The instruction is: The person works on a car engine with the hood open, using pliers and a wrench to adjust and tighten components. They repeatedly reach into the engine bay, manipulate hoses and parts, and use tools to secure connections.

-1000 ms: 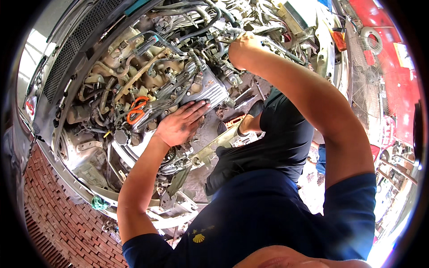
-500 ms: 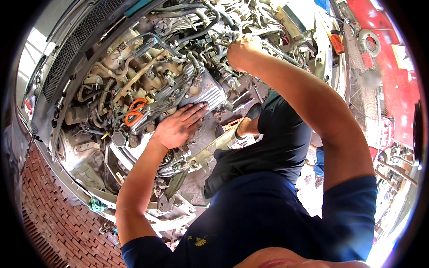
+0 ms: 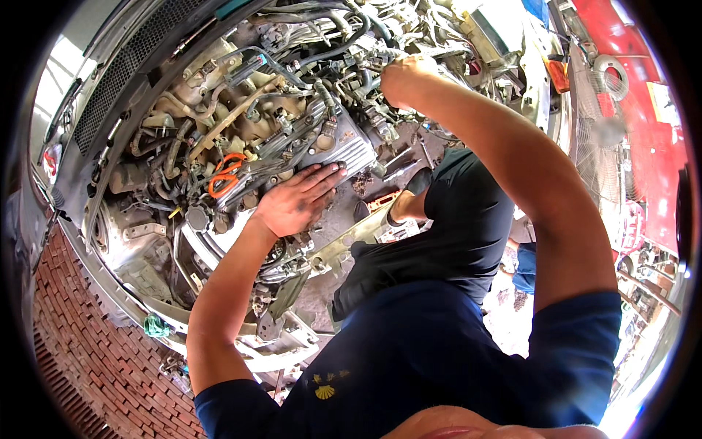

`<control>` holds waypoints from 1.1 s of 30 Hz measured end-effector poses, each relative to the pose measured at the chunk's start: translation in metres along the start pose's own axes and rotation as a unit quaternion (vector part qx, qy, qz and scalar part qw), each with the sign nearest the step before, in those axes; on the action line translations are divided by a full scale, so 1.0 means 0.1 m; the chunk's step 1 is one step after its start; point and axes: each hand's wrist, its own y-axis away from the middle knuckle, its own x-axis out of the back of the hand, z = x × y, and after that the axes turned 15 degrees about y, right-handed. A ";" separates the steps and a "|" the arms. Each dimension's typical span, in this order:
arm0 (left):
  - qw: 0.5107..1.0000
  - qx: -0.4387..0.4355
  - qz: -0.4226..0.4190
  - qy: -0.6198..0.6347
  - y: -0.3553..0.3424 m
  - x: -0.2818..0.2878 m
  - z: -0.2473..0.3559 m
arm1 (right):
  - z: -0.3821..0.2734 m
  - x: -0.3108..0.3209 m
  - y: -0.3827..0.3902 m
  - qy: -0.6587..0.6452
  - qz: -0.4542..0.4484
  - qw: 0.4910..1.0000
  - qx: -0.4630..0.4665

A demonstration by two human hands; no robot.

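Below me lies a car's engine bay packed with hoses, wires and metal parts. My left hand point(image 3: 301, 201) rests with its fingers stretched out on the edge of the ribbed silver engine cover point(image 3: 354, 152), dark grime on its skin. Over the bay's far right side, my right hand point(image 3: 406, 79) is closed among cables and hoses beside a corrugated hose point(image 3: 389, 53). The back of that hand hides its fingertips and whatever they grip. An orange looped cord or hose point(image 3: 225, 175) lies left of the cover.
Hand tools point(image 3: 399, 159) lie on the ground beyond the gap by my leg. A dark rectangular box point(image 3: 482, 36) sits at the bay's far right. To the right stand a wire-caged fan point(image 3: 607, 133) and a red vehicle point(image 3: 662, 186). A green rag point(image 3: 156, 326) hangs at the near-left body edge.
The view has shifted slightly, so the engine bay sits a little farther right. My left hand stays on the cover, and my right hand remains closed among the hoses.
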 end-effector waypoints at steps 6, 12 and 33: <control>1.000 0.020 -0.013 0.004 0.03 0.00 0.02 | 0.00 -0.15 -0.16 0.002 0.001 1.000 0.020; 0.999 0.027 -0.019 0.003 0.01 -0.04 0.00 | 0.02 -0.42 -0.43 0.009 -0.064 0.997 0.029; 0.999 0.019 -0.020 0.015 -0.05 -0.03 -0.03 | 0.00 -0.56 -0.32 0.215 0.079 0.965 0.125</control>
